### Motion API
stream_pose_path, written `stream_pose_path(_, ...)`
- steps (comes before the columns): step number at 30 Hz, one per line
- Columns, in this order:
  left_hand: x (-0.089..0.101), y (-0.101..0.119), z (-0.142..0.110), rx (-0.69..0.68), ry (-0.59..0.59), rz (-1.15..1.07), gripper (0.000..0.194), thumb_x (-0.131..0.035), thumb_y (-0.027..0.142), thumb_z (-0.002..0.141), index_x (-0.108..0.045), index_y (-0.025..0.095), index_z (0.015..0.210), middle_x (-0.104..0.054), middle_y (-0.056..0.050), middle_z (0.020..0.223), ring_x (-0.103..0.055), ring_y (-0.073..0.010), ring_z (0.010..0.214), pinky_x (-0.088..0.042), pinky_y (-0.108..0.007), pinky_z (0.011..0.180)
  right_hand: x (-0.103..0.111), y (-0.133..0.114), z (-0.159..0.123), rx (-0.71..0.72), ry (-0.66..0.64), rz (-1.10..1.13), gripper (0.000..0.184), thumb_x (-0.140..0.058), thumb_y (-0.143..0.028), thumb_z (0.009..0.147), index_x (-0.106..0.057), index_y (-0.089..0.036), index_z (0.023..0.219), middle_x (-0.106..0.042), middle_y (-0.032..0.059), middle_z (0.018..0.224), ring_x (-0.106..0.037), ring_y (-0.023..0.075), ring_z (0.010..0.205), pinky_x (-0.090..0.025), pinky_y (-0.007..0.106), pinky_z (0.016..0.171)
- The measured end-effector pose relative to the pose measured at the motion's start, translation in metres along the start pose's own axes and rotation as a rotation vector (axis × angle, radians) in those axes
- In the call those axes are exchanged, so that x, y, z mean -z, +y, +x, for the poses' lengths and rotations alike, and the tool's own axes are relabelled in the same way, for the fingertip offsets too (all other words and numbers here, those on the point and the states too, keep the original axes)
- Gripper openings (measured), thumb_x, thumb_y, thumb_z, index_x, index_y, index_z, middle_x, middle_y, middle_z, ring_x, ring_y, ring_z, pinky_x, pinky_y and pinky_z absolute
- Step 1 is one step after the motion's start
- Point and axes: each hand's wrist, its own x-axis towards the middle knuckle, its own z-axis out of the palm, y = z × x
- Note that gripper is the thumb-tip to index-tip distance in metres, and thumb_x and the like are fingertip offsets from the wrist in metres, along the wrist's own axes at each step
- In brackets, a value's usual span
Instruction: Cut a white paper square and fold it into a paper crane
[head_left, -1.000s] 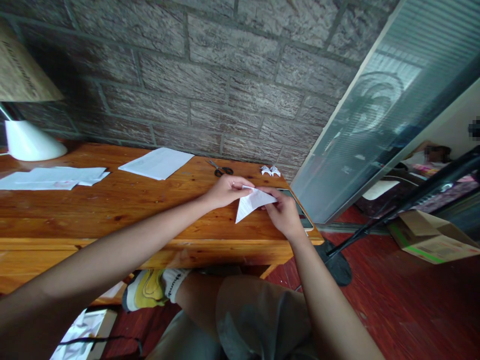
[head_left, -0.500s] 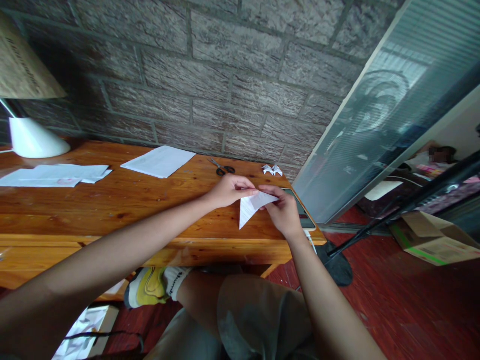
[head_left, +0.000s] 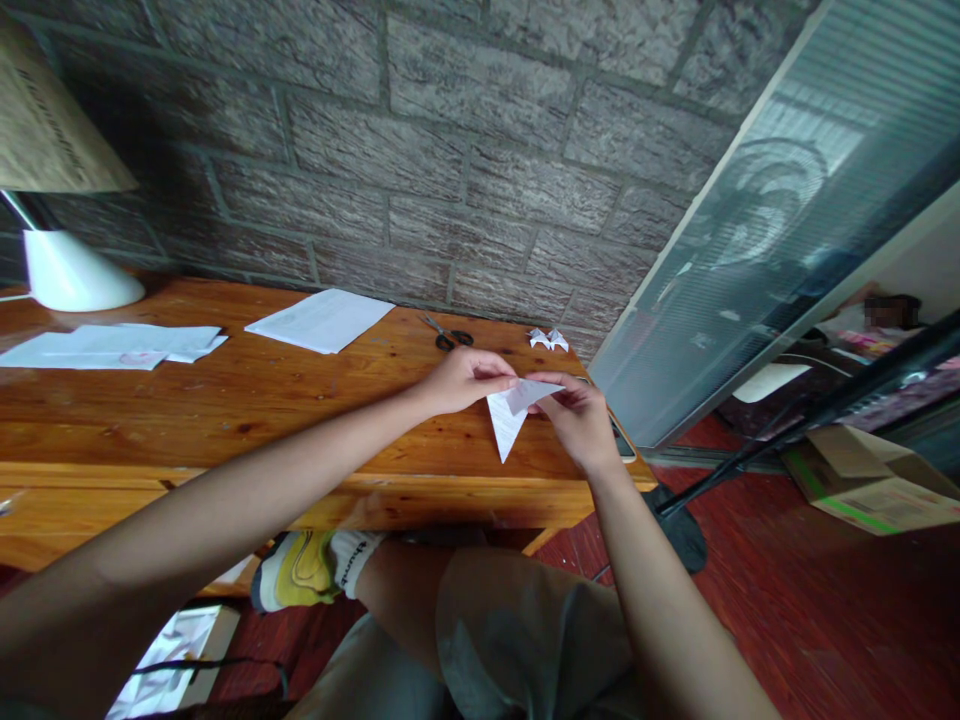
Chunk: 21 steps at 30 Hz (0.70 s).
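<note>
A small folded sheet of white paper [head_left: 508, 425] hangs above the front right of the wooden desk [head_left: 247, 410], one point facing down. My left hand [head_left: 474, 380] pinches its upper left corner between thumb and fingers. On the other side, my right hand [head_left: 579, 415] grips the right part, its fingers behind the paper. Beyond my hands lie black-handled scissors [head_left: 450, 338] and small folded paper pieces [head_left: 548, 340] near the wall.
A paper stack [head_left: 322, 320] and overlapping sheets [head_left: 112, 345] lie on the desk's left, beside a lamp [head_left: 79, 270]. Partly behind my right hand is a tablet-like device [head_left: 624, 444]. A black pole [head_left: 750, 445], a cardboard box [head_left: 870, 480] and a person [head_left: 870, 325] are at right.
The folded paper has turned a little, its lower point swinging right. My right hand has shifted slightly right; my left hand keeps its pinch.
</note>
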Motion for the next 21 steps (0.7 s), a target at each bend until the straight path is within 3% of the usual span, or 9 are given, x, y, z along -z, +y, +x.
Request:
stream_pose_path(4, 0.0, -0.003, -0.001, -0.005, 0.005, 0.005, 0.028, -0.071, 0.035, 0.074, -0.071, 0.01, 0.086, -0.074, -0.009, 0.082, -0.068, -0.0175, 0.073, -0.051, -0.027, 0.067, -0.003, -0.003, -0.001, 0.006, -0.003, 0.024, 0.024, -0.073, -0.033, 0.071, -0.074, -0.02, 0.091, -0.073, 0.002, 0.081, -0.061, 0.0142, 0.062, -0.054, 0.029, 0.063)
stream_pose_path(9, -0.001, -0.005, 0.0, -0.008, -0.014, -0.047, 0.032, -0.073, 0.039, 0.073, -0.071, 0.011, 0.089, -0.074, -0.01, 0.087, -0.069, -0.0198, 0.078, -0.052, -0.031, 0.073, -0.004, -0.008, -0.002, 0.036, -0.013, -0.051, 0.029, -0.072, -0.042, 0.075, -0.074, -0.02, 0.094, -0.069, 0.0008, 0.07, -0.055, 0.0134, 0.054, -0.05, 0.028, 0.054)
stream_pose_path(15, 0.001, -0.008, 0.002, -0.017, -0.004, -0.072, 0.032, -0.074, 0.04, 0.072, -0.071, 0.011, 0.085, -0.074, -0.009, 0.082, -0.067, -0.0172, 0.073, -0.05, -0.028, 0.069, -0.005, 0.001, -0.002, 0.121, -0.015, -0.127, 0.031, -0.069, -0.041, 0.079, -0.072, -0.021, 0.102, -0.072, 0.0039, 0.089, -0.059, 0.0141, 0.065, -0.05, 0.026, 0.059)
stream_pose_path(21, 0.002, -0.006, 0.003, 0.082, 0.036, -0.183, 0.03, -0.078, 0.033, 0.065, -0.074, 0.012, 0.087, -0.075, -0.008, 0.088, -0.067, -0.0188, 0.08, -0.049, -0.03, 0.076, -0.011, 0.002, -0.003, 0.14, 0.064, -0.185, 0.033, -0.069, -0.046, 0.077, -0.072, -0.019, 0.096, -0.069, 0.0029, 0.076, -0.058, 0.0148, 0.062, -0.047, 0.026, 0.058)
